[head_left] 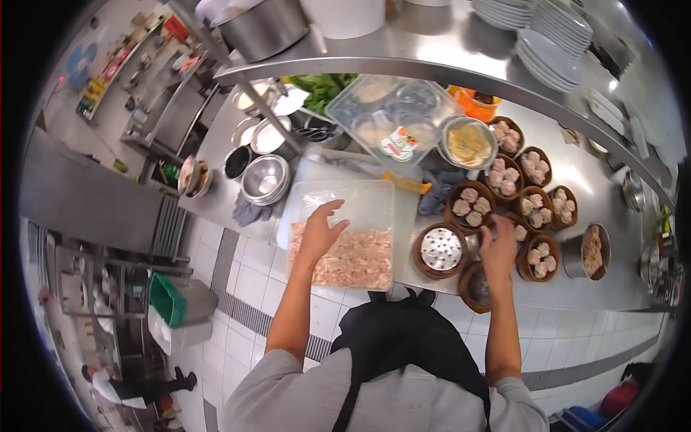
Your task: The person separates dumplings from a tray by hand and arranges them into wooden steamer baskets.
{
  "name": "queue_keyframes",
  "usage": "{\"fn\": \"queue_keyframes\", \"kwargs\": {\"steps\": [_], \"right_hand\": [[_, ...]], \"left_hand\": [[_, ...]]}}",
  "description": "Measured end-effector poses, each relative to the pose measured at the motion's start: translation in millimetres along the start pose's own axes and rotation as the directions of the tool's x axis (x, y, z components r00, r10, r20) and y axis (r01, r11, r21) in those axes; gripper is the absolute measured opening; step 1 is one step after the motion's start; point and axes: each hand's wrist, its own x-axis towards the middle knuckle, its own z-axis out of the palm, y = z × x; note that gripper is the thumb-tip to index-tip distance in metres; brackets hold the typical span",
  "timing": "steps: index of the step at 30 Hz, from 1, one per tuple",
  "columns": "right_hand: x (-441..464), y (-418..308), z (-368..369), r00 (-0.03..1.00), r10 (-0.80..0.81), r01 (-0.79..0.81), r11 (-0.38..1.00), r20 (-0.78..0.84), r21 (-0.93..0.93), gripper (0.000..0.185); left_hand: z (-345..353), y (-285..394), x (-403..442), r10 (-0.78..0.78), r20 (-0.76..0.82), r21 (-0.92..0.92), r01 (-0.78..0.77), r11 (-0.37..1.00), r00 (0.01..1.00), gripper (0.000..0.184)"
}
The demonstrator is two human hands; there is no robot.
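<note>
My left hand point(322, 229) hovers over a clear plastic tub point(393, 237), its thumb and fingers apart and nothing between them. Pink minced meat point(345, 261) fills the near part of the tub. On the right, my right hand point(498, 245) reaches down into a round steamer basket, fingers curled together; what they hold is hidden. A pale dumpling point(520, 232) shows beside those fingers. Around it stand several baskets of dumplings, one point(471, 207) just left and another point(538, 258) to the right. Nearer me are a basket with a perforated metal base point(441, 248) and a basket point(475, 286) partly behind my forearm.
A steel shelf point(432, 63) with stacked plates point(551, 57) spans above the counter. Metal bowls point(265, 178) sit left; a lidded clear box point(392, 115) and a bowl of yellowish food point(469, 142) lie behind. A metal pot point(586, 250) stands right. Another person point(133, 387) is far left.
</note>
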Motion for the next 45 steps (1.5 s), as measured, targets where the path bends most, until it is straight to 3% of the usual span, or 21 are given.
{"fn": "queue_keyframes", "kwargs": {"steps": [1, 2, 3, 4, 5, 6, 8, 9, 11, 13, 15, 17, 19, 23, 25, 29, 32, 34, 40, 42, 45], "right_hand": [[-2.5, -31.8, 4.8, 0.982, 0.098, -0.124, 0.98, 0.162, 0.158, 0.032], [-5.3, -52.3, 16.4, 0.945, -0.034, -0.055, 0.963, 0.324, 0.263, 0.034], [-4.5, -79.2, 24.2, 0.869, -0.182, 0.0, 0.93, 0.46, 0.368, 0.034], [-9.1, -99.2, 42.9, 0.783, -0.265, -0.082, 0.854, 0.563, 0.515, 0.037], [-10.9, -115.2, 68.3, 0.726, -0.458, 0.104, 0.811, 0.514, 0.576, 0.039], [-10.5, -137.8, 87.6, 0.665, -0.462, 0.012, 0.792, 0.587, 0.61, 0.041], [-8.1, -174.2, 129.4, 0.599, -0.52, -0.022, 0.75, 0.609, 0.661, 0.041], [-10.0, -187.0, 153.7, 0.623, -0.525, 0.042, 0.763, 0.58, 0.645, 0.042], [-11.9, -208.7, 194.2, 0.646, -0.529, 0.103, 0.774, 0.55, 0.624, 0.043], [-8.6, -223.3, 223.0, 0.537, -0.349, -0.059, 0.893, 0.768, 0.446, 0.048], [-11.7, -224.3, 251.1, 0.537, -0.339, -0.03, 0.908, 0.773, 0.419, 0.052], [-10.4, -226.9, 260.6, 0.537, -0.329, -0.001, 0.921, 0.777, 0.39, 0.056], [-3.5, -234.7, 249.0, 0.428, -0.246, -0.016, 0.96, 0.87, 0.279, 0.06], [-3.9, -225.0, 268.3, 0.377, -0.252, -0.074, 0.951, 0.891, 0.3, 0.065], [-3.9, -224.7, 271.5, 0.337, -0.272, 0.017, 0.959, 0.901, 0.283, 0.066], [-5.7, -229.8, 261.3, 0.421, -0.268, 0.123, 0.963, 0.867, 0.239, 0.063], [-3.9, -228.2, 256.8, 0.473, -0.273, 0.045, 0.957, 0.838, 0.287, 0.06], [1.9, -226.1, 254.0, 0.368, -0.252, -0.132, 0.939, 0.895, 0.319, 0.061], [0.4, -229.6, 240.2, 0.393, -0.162, -0.365, 0.876, 0.905, 0.315, 0.053], [-1.3, -225.7, 244.7, 0.376, -0.167, -0.399, 0.859, 0.912, 0.321, 0.05], [-4.4, -216.3, 253.0, 0.352, -0.195, -0.479, 0.803, 0.915, 0.356, 0.049]], "left_hand": [[-14.1, -13.8, -3.7, -0.04, -0.006, 0.069, 0.041, 0.997, 0.999, 0.047], [-27.1, -27.2, -5.7, -0.037, 0.02, 0.19, 0.032, 0.981, 0.999, 0.046], [-38.1, -37.4, -7.2, -0.045, 0.01, 0.196, 0.042, 0.98, 0.999, 0.046], [-47.0, -46.3, -7.9, -0.061, 0.037, 0.285, 0.048, 0.957, 0.997, 0.046], [-53.3, -54.9, -8.5, -0.079, 0.064, 0.369, 0.05, 0.928, 0.995, 0.046], [-56.4, -66.7, -7.6, -0.083, 0.055, 0.367, 0.057, 0.928, 0.995, 0.046], [-61.1, -87.6, -3.7, -0.177, 0.179, 0.418, 0.088, 0.904, 0.968, 0.049], [-63.5, -85.7, -3.0, -0.175, 0.173, 0.418, 0.089, 0.904, 0.969, 0.049], [-63.9, -76.4, -3.7, -0.193, 0.324, 0.563, -0.025, 0.826, 0.926, 0.052], [-65.1, -82.8, 1.1, -0.207, 0.345, 0.531, -0.009, 0.848, 0.915, 0.053], [-67.9, -90.8, 5.6, -0.105, 0.416, 0.515, -0.139, 0.846, 0.903, 0.052], [-62.2, -113.8, 13.8, -0.092, 0.437, 0.468, -0.138, 0.873, 0.895, 0.051], [-60.5, -122.1, 19.5, -0.078, 0.457, 0.417, -0.136, 0.899, 0.886, 0.051], [-66.6, -105.4, 27.7, -0.135, 0.504, 0.429, -0.112, 0.897, 0.853, 0.049], [-68.3, -106.2, 30.7, -0.161, 0.513, 0.445, -0.101, 0.89, 0.843, 0.048], [-69.0, -110.5, 37.0, -0.171, 0.571, 0.452, -0.134, 0.882, 0.803, 0.052], [-69.4, -111.9, 39.1, -0.17, 0.598, 0.466, -0.166, 0.869, 0.784, 0.052], [-69.8, -110.6, 39.4, -0.155, 0.602, 0.466, -0.186, 0.865, 0.783, 0.052], [-76.6, -111.3, 45.3, -0.083, 0.65, 0.338, -0.189, 0.922, 0.755, 0.056], [-76.2, -106.8, 47.4, -0.219, 0.67, 0.378, -0.071, 0.923, 0.709, 0.062], [-75.8, -105.4, 49.2, -0.197, 0.672, 0.394, -0.12, 0.911, 0.714, 0.066]]}}
